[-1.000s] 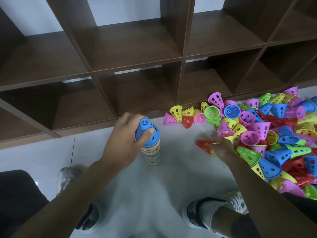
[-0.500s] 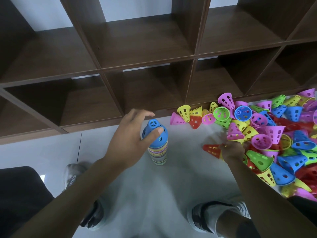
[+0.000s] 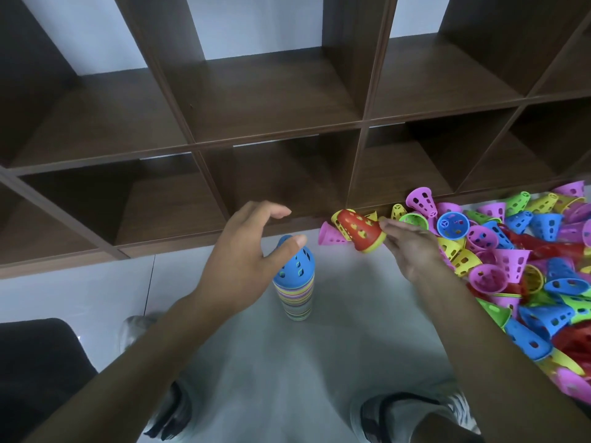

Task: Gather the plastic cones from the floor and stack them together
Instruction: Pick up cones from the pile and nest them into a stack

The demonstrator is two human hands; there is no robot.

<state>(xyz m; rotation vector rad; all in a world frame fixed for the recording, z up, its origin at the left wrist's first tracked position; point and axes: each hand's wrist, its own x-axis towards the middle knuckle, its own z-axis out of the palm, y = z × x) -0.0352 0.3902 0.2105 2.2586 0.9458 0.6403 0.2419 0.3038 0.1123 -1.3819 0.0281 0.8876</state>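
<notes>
The stack of cones (image 3: 295,290) stands upright on the floor (image 3: 335,346) in the middle, near the foot of the brown shelf unit (image 3: 271,123), with a blue cone (image 3: 295,262) as its top piece. My left hand (image 3: 243,257) hovers beside that top, fingers spread and relaxed, the thumb just at the blue tip; it grips nothing, and I cannot tell whether the thumb truly touches. To the right, my right hand (image 3: 412,247) pinches a red cone (image 3: 361,233) by its wide rim, with what looks like a yellow one nested inside, tilted and held in the air between the stack and the heap. Further right lies the loose pile of cones (image 3: 511,260), many colours, spread along the floor to the edge of view. I judge I am mid-carry: the next move calls for turning the red cone open end down, centring it over the blue tip and pressing it on, with my left hand steadying the tall, narrow stack so it does not topple.
</notes>
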